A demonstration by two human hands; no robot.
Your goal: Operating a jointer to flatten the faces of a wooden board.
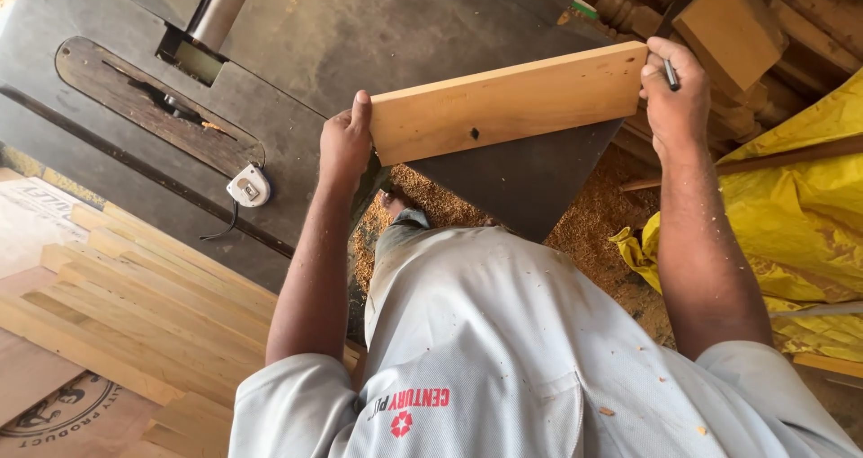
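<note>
I hold a light wooden plank with a small dark knot, slightly tilted, over the corner of a dark metal saw table. My left hand grips the plank's left end, thumb up along its edge. At the right end, my right hand clasps the plank and also holds a dark pencil between its fingers.
A white tape measure lies on the saw table near the blade slot. Stacked wooden strips sit at the lower left. Sawdust covers the floor. A yellow tarp and wood blocks are on the right.
</note>
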